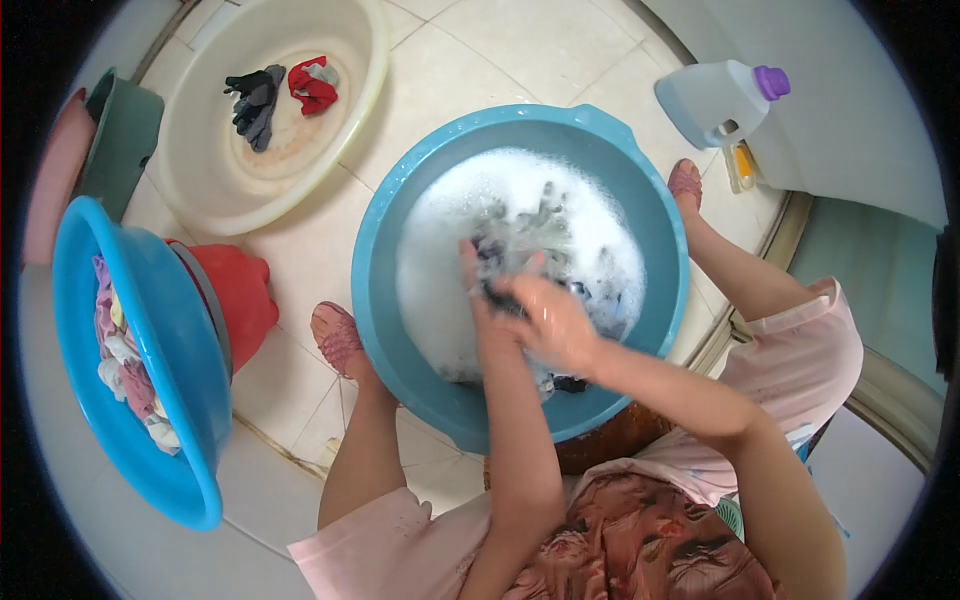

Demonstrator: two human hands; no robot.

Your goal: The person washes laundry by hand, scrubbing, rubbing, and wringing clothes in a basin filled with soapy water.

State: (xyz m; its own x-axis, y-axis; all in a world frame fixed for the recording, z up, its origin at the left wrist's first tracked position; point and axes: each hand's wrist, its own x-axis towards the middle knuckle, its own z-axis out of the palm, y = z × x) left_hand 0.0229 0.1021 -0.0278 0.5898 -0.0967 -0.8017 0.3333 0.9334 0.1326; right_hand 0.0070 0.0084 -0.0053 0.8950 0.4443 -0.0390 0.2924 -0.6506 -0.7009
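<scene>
A large blue-green plastic basin stands between my feet, with white suds and dark wet cloth inside. Over its middle my two hands are close together on a small dark piece of wet cloth. My left hand has its fingers stretched upward along the cloth, and my right hand is curled over it from the right. Both hands are blurred, and the parts between them are hidden.
A cream basin with dark and red cloth items stands at the upper left. Left, a bright blue basin holding light laundry rests by a red bucket. A purple-capped jug and a brush are at the upper right.
</scene>
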